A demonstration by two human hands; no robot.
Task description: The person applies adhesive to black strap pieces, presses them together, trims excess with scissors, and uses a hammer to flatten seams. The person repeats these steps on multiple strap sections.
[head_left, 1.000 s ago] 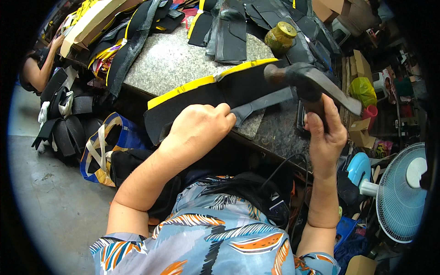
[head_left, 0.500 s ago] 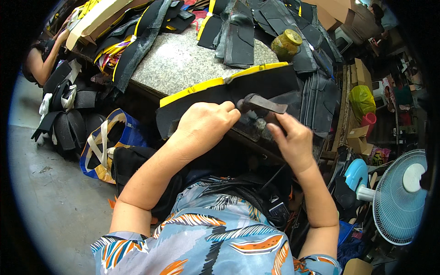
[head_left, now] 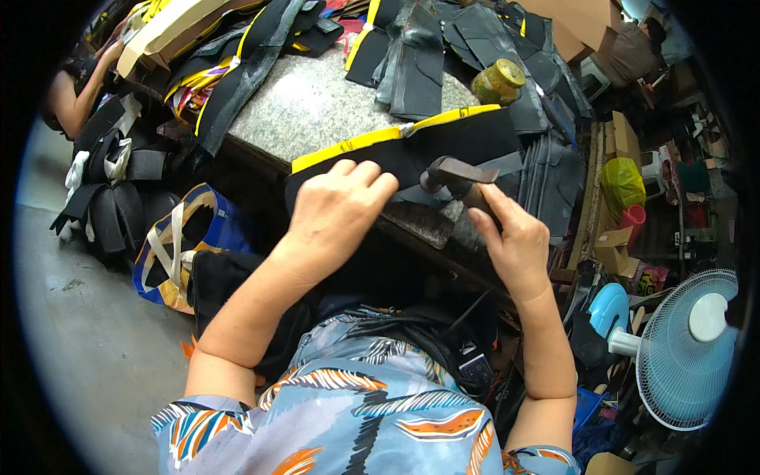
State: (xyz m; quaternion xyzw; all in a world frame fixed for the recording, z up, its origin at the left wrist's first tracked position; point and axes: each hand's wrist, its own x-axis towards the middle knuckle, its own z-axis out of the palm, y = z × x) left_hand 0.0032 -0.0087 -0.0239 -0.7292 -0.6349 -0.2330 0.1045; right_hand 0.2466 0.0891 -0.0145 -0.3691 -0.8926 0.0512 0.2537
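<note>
On the stone slab (head_left: 317, 103) in front of me lies a long black sheet piece (head_left: 467, 138) with a yellow strip along its far edge. My left hand (head_left: 340, 202) is closed at the sheet's near left edge, with its fingertips curled out of sight. In my right hand (head_left: 513, 237) is a hammer (head_left: 461, 172), gripped by the handle close to the head. The hammer's head is above the near part of the sheet, to the right of my left hand and apart from it.
A grimy jar (head_left: 499, 81) stands at the slab's far right. Piles of black pieces (head_left: 412, 59) surround the slab. A blue bag (head_left: 226, 218) sits at left on the floor; a fan (head_left: 685, 348) stands at right. Another person's arm (head_left: 79, 95) shows at far left.
My left hand has drawn left, away from the hammer head, and its fingers look more curled. The hammer has shifted slightly right. The view has turned a little.
</note>
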